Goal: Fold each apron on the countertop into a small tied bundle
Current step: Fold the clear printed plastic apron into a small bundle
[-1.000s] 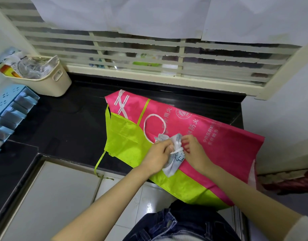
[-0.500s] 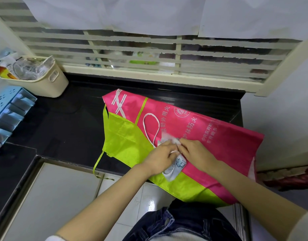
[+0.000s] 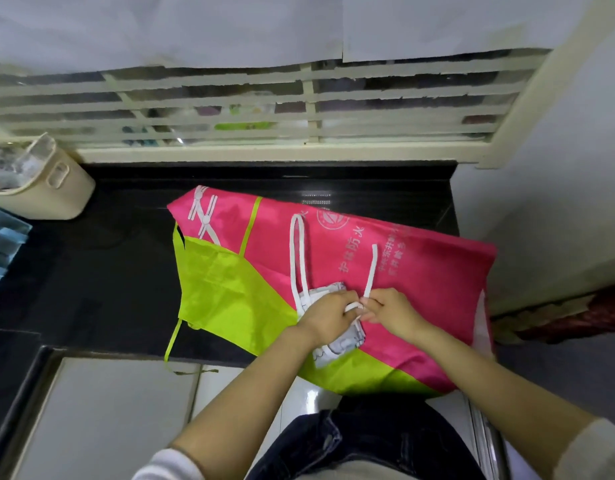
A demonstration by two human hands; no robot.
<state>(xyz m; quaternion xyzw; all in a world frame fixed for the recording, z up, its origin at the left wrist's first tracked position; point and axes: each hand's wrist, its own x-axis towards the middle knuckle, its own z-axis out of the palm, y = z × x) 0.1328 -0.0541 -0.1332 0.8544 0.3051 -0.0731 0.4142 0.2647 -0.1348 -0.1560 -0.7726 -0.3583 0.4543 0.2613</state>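
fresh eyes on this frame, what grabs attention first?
The bright pink and lime green apron cloth spread across the black countertop, centre frame. On top of it, near the front edge, the left hand and right hand meet over a small white folded bundle, both pinching its white strap. A cream basket sits far left by the window.
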